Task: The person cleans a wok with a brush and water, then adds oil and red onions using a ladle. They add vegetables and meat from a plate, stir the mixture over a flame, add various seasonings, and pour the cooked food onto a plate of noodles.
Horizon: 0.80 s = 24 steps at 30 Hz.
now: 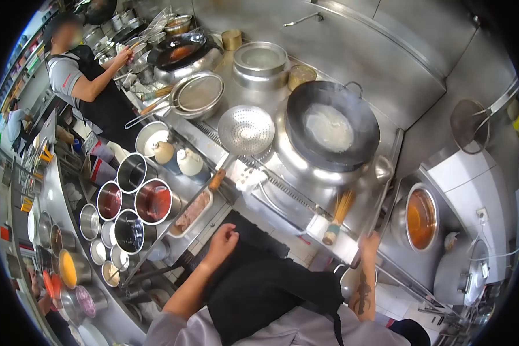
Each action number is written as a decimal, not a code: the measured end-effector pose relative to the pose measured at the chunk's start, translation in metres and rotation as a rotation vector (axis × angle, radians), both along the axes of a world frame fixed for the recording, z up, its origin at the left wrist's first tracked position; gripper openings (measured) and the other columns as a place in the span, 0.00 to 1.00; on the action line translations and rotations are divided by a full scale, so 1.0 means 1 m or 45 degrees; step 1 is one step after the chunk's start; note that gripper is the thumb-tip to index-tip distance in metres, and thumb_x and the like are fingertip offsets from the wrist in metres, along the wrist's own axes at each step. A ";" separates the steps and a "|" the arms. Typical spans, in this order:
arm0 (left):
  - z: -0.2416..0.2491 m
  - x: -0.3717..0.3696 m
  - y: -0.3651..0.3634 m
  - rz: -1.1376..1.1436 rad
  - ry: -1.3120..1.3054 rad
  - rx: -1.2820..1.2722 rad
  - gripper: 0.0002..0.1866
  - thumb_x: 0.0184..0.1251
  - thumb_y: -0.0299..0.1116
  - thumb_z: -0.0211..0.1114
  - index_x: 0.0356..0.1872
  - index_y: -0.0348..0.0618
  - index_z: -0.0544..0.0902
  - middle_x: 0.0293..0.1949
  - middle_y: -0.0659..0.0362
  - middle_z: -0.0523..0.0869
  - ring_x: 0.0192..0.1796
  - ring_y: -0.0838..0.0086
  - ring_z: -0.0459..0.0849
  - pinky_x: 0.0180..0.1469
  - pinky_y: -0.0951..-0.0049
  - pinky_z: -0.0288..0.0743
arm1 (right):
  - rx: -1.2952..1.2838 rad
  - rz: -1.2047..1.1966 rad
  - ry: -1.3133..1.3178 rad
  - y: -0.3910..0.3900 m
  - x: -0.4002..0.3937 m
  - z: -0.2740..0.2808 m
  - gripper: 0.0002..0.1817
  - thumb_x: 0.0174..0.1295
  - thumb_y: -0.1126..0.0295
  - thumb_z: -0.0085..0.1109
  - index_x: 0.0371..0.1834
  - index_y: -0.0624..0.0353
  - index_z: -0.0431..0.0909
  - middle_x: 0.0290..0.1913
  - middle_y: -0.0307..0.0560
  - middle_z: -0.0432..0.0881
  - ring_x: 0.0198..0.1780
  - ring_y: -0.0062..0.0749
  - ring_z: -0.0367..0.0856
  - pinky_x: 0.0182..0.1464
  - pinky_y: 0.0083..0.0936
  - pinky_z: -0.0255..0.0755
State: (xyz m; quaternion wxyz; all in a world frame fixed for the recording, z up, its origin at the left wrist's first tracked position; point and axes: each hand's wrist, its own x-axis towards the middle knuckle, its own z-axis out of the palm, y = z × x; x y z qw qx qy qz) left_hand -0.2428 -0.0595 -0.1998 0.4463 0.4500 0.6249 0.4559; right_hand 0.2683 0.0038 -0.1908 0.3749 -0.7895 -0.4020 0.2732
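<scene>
My left hand [223, 240] hangs in front of my black apron with its fingers curled in and nothing showing in them. It is nearest to a long tray of raw meat [194, 212]. My right hand [369, 242] is at the front edge of the stove [352, 245], its fingers mostly hidden from this view. Beside it lies a bamboo wok brush [339, 216]. Beyond, a black wok [294, 124] sits on the burner with steaming whitish liquid [330, 128] in it. A perforated skimmer [246, 130] with a wooden handle rests left of the wok.
Pots of red and dark sauces [155, 199] and two squeeze bottles [190, 161] stand at left. At right are a pot of orange liquid [421, 216] and a hanging strainer [470, 124]. A co-worker [89, 75] stands at the back left near another wok [181, 49].
</scene>
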 end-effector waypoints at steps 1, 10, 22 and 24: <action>0.005 0.007 0.024 -0.084 0.135 0.174 0.14 0.65 0.32 0.64 0.49 0.38 0.77 0.33 0.59 0.78 0.31 0.77 0.76 0.32 0.76 0.72 | 0.017 -0.002 -0.004 0.013 -0.011 0.016 0.07 0.56 0.76 0.53 0.38 0.65 0.73 0.21 0.43 0.74 0.14 0.24 0.72 0.15 0.23 0.64; 0.066 -0.002 0.158 -0.349 0.639 0.503 0.21 0.55 0.29 0.66 0.51 0.34 0.76 0.45 0.44 0.78 0.50 0.48 0.76 0.54 0.55 0.70 | 0.289 0.267 0.375 0.199 -0.134 0.182 0.16 0.61 0.74 0.50 0.53 0.65 0.72 0.23 0.36 0.70 0.14 0.19 0.67 0.15 0.19 0.61; 0.056 -0.072 0.199 -0.587 0.296 0.093 0.23 0.59 0.35 0.68 0.55 0.36 0.77 0.38 0.49 0.84 0.40 0.57 0.83 0.45 0.62 0.77 | 0.230 0.608 0.163 0.539 -0.345 0.136 0.04 0.57 0.76 0.52 0.32 0.66 0.71 0.21 0.43 0.71 0.14 0.28 0.70 0.15 0.30 0.66; 0.067 -0.079 0.202 -0.541 0.239 0.056 0.23 0.60 0.35 0.67 0.55 0.37 0.77 0.37 0.51 0.84 0.38 0.61 0.83 0.42 0.64 0.77 | 0.156 0.629 0.073 0.569 -0.370 0.115 0.06 0.57 0.75 0.54 0.33 0.68 0.71 0.24 0.49 0.76 0.15 0.31 0.73 0.15 0.34 0.66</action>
